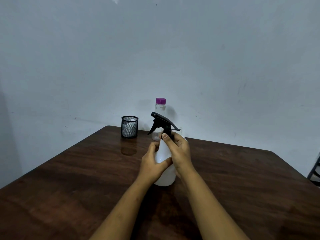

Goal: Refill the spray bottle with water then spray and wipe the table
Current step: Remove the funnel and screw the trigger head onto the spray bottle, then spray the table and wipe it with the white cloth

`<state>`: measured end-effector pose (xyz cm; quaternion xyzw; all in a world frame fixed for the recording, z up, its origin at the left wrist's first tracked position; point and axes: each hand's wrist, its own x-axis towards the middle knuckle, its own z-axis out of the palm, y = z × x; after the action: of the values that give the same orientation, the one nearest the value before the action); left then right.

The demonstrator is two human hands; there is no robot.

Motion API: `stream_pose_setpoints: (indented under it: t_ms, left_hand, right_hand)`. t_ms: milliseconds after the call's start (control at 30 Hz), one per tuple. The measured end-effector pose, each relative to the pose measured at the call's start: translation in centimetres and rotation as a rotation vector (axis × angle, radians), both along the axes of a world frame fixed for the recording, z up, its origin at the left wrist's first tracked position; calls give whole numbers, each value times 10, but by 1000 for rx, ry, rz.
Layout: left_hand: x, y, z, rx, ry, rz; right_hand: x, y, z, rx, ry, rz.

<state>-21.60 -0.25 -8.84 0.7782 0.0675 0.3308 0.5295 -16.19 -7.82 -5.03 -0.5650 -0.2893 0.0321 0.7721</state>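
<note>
The left hand wraps the white body of the spray bottle, which stands upright mid-table. The right hand curls round its neck just under the black trigger head, probably to unscrew it. The bottle looks like thin, squeezable plastic, light if empty, so it wants a steady hold low on the body while the stiff collar is twisted. The purple-capped water bottle stands just behind, and a mesh cup sits far left of it on the dark table.
</note>
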Motion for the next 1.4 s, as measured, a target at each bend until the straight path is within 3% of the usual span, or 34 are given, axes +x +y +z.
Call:
stream_pose_setpoints:
  t_ms: [267,500,700,833,1000,1100,1267,1400]
  left_hand:
    - [1,-1,0,12,-5,-15]
    - [-1,-13,3,-35,-98,-45]
    - [-9,-57,7,-24,-25,-250]
    - [-18,-102,12,-6,46,-514]
    - [-31,-136,25,7,217,-753]
    - [-41,-134,25,102,314,-621]
    - [-52,-118,11,335,478,-361]
    - [-51,-115,3,393,460,-165]
  right_hand:
    - [1,6,2,39,73,-96]
    - [1,-12,16,-146,19,29]
    - [-5,-78,35,-284,20,201]
    - [-13,-132,44,-206,182,169]
    - [-19,-223,60,-83,217,110]
    - [-25,-273,71,-267,193,58]
    - [-38,-299,61,-823,161,-4]
    - [-39,-298,52,-925,195,-49]
